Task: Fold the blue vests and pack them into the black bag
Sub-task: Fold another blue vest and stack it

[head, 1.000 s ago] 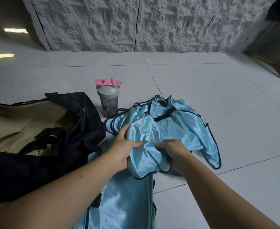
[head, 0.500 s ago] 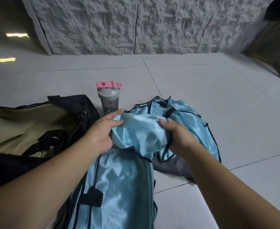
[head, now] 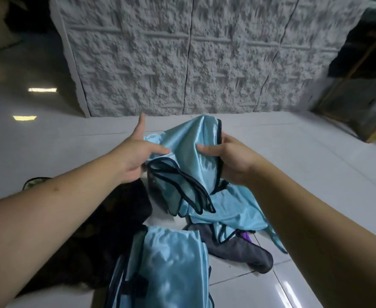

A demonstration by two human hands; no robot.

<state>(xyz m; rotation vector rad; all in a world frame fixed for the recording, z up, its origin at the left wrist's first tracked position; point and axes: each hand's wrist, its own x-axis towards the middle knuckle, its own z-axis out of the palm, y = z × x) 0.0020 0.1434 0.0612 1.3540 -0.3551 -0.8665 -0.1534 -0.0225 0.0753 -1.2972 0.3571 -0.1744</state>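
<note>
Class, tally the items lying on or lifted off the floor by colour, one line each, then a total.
Light blue: 2, the lifted vest and the flat vest
Black: 1, the bag
Dark grey: 1, the cloth
Total: 4

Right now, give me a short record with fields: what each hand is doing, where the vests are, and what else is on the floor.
left hand: thumb and fingers on the lifted vest's left side, index finger pointing up
right hand: grips the lifted vest's right edge
lifted vest: raised off the floor, unfolded, straps dangling
flat vest: laid out nearest the camera
black bag: lower left, under the left arm
grey cloth: on the tiles, partly beneath the vests
</note>
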